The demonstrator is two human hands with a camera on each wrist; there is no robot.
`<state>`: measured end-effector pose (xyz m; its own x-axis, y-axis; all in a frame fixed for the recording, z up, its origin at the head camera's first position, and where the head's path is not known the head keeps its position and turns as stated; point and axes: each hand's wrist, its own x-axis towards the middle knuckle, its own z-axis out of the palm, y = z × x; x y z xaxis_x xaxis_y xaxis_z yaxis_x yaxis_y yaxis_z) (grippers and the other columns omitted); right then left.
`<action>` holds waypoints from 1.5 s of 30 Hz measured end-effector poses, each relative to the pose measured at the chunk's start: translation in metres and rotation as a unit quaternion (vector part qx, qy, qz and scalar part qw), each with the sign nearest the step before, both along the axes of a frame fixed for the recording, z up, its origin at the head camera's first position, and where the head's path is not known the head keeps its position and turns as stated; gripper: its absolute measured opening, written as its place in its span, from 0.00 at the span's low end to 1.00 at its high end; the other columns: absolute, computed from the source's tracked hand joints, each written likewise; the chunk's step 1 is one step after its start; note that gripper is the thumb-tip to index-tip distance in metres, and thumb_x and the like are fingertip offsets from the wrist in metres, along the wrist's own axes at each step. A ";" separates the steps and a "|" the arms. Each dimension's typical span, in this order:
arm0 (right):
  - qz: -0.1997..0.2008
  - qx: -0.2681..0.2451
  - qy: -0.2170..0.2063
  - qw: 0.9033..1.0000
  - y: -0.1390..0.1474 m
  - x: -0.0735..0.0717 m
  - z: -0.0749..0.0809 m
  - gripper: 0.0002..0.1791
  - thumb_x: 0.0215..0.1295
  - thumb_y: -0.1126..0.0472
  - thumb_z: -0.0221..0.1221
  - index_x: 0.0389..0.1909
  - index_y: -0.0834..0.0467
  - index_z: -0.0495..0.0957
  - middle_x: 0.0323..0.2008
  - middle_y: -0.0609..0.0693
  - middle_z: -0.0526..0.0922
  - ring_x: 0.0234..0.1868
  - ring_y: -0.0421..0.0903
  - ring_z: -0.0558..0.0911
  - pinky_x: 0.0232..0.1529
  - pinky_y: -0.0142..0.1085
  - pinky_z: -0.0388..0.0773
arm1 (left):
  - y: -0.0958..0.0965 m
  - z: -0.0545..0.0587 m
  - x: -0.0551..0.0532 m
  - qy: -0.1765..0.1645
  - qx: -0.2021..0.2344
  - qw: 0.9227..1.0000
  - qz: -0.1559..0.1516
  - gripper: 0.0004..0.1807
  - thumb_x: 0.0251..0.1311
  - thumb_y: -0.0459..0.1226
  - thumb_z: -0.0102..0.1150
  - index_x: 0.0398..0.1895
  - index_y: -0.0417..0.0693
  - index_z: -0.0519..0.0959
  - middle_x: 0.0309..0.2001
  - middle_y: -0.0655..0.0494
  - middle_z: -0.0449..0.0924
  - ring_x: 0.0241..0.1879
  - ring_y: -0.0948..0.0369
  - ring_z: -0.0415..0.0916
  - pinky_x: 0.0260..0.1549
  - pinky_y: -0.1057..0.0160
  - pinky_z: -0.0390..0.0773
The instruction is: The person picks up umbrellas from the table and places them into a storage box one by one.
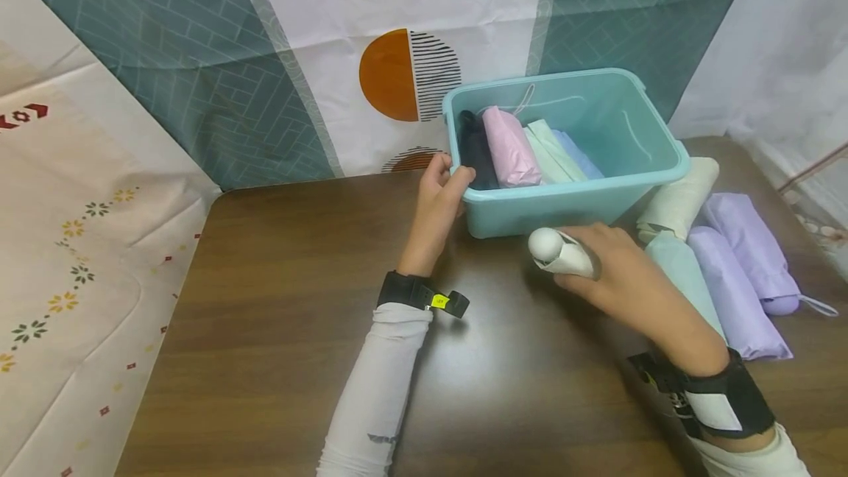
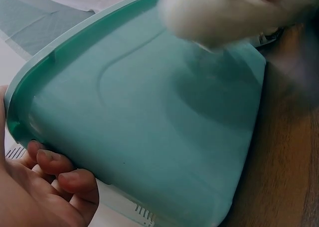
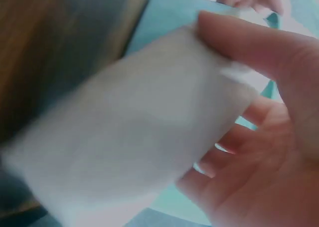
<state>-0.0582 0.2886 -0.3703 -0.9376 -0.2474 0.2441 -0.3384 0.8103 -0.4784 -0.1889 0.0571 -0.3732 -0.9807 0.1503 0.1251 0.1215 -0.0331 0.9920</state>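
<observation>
My left hand (image 1: 433,212) grips the near left corner of a light teal plastic bin (image 1: 570,208), thumb over the rim and fingers curled at the outside in the left wrist view. In front of the bin, my right hand (image 1: 626,282) holds a cream folded umbrella (image 1: 571,260) by its wrapped body, its round knob end pointing left. The right wrist view shows the umbrella blurred between thumb and fingers. Inside the bin lie a black folded umbrella (image 1: 478,149), a pink one (image 1: 510,146), and pale green (image 1: 553,152) and blue (image 1: 578,153) bundles.
Right of the bin, another cream umbrella (image 1: 682,197), a mint one (image 1: 685,271) and two lilac ones (image 1: 732,293) lie on the brown wooden table (image 1: 285,330). A patterned curtain (image 1: 278,79) hangs behind the table, with a floral cloth (image 1: 99,263) at the left.
</observation>
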 end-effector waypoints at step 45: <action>-0.118 -0.238 -0.005 0.964 -0.017 0.006 0.017 0.30 0.55 0.54 0.69 0.58 0.45 0.69 0.48 0.43 0.75 0.43 0.40 0.74 0.39 0.31 0.69 | 0.001 -0.003 0.000 0.005 0.006 1.000 0.001 0.12 0.59 0.44 0.52 0.40 0.48 0.67 0.24 0.49 0.60 0.23 0.55 0.60 0.23 0.64 0.64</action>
